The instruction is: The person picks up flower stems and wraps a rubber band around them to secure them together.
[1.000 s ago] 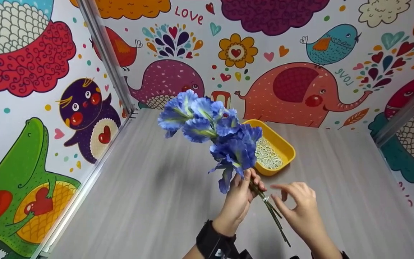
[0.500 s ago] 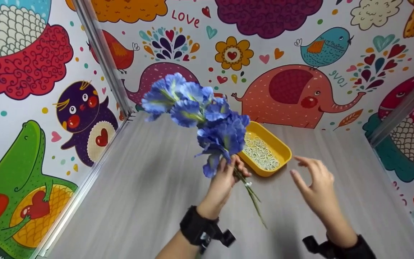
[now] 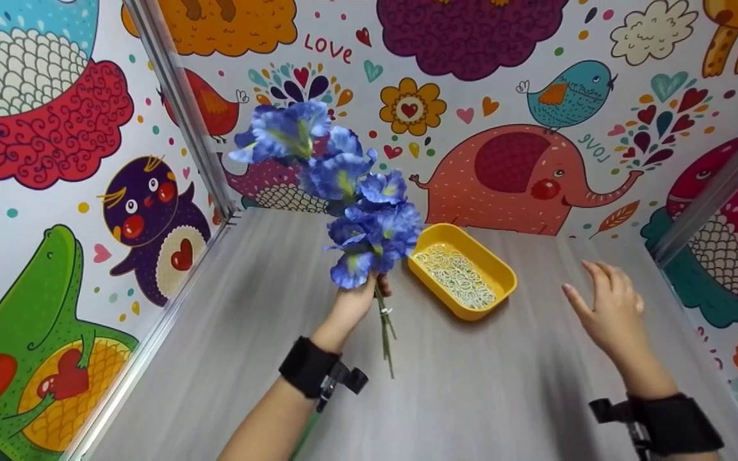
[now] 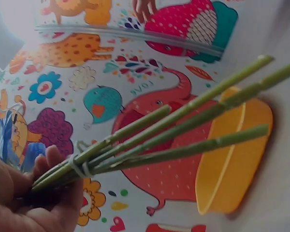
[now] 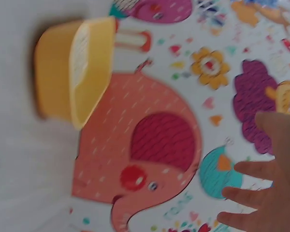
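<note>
My left hand [image 3: 355, 299] grips a bunch of blue artificial flowers [image 3: 343, 186] by the stems, just under the blossoms. In the left wrist view several green stems [image 4: 183, 118] fan out past the fingers, and a whitish rubber band [image 4: 80, 165] loops round them close to the hand. The blossoms tilt up and to the left in the head view. Off to the right, my right hand [image 3: 612, 310] hangs in the air with its fingers spread and holds nothing. The right wrist view also shows that hand [image 5: 266, 188] with its fingers apart.
Between the hands, toward the back, a yellow plastic tub [image 3: 505, 272] stands on the grey wood-grain table [image 3: 459, 397]. Many pale rubber bands [image 3: 459, 275] lie inside it. Walls with cartoon animals [image 3: 491, 179] enclose the table at the back and sides.
My left hand has carried the flowers up and to the left. The right hand has drawn away from the stems to the right, its fingers spreading.
</note>
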